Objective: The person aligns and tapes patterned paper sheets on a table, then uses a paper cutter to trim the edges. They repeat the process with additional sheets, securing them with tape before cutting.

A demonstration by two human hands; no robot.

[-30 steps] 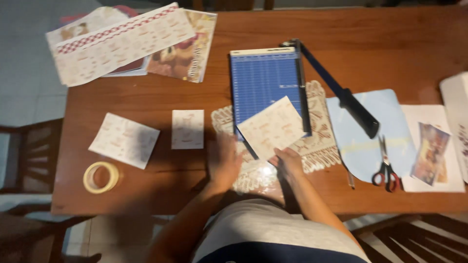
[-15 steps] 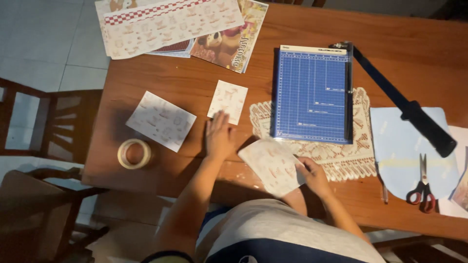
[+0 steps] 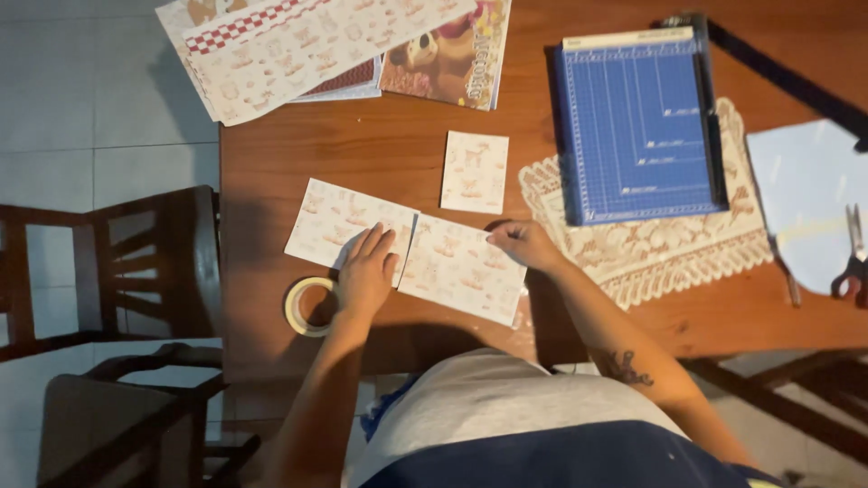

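Observation:
My left hand [image 3: 366, 268] lies flat, fingers spread, on the right end of a patterned paper sheet [image 3: 334, 220] on the wooden table [image 3: 380, 158]. My right hand [image 3: 524, 244] pinches the top right corner of a second patterned sheet [image 3: 461, 268], which lies edge to edge with the first. A smaller patterned piece [image 3: 475, 172] rests just above them. A roll of tape [image 3: 307, 307] sits by my left wrist.
A blue paper cutter [image 3: 637, 122] stands on a lace mat [image 3: 669, 244] at the right. Scissors [image 3: 852, 262] lie on a pale blue sheet [image 3: 800, 181] at the far right. Large printed sheets [image 3: 307, 50] and a booklet [image 3: 448, 54] lie at the back. Wooden chairs [image 3: 117, 271] stand left.
The cut sheet has gone from the cutter down and left across the table, and now lies next to the sheet on the left. My left hand shifted onto that left sheet.

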